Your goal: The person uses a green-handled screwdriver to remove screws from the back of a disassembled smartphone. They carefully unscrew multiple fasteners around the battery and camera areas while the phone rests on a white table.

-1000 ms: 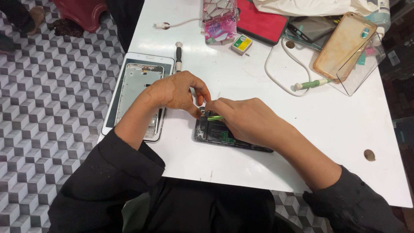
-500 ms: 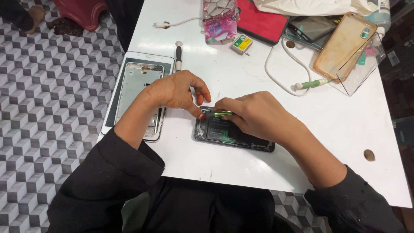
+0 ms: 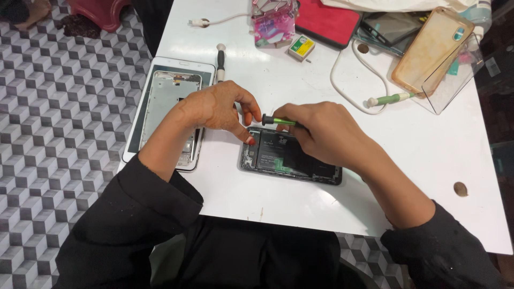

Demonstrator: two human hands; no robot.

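both forearms reach forward in black sleeves and converge toward the middle. the left hand (image 3: 217,107) is curled palm down, its fingers bent, thumb and forefinger tips pointing down and right. the right hand (image 3: 316,128) lies knuckles up, its fingers closed in a pinch at its left end, wrist angled back to the right.

Bare white worktop (image 3: 428,155) open at three to five o'clock of the opened phone (image 3: 292,158), as far as the edge. Blocked at nine o'clock by the opened tablet (image 3: 168,115). Crowded toward twelve to two o'clock: black-handled screwdriver (image 3: 220,61), white cable (image 3: 342,85), phone case (image 3: 431,51), red case (image 3: 326,21).
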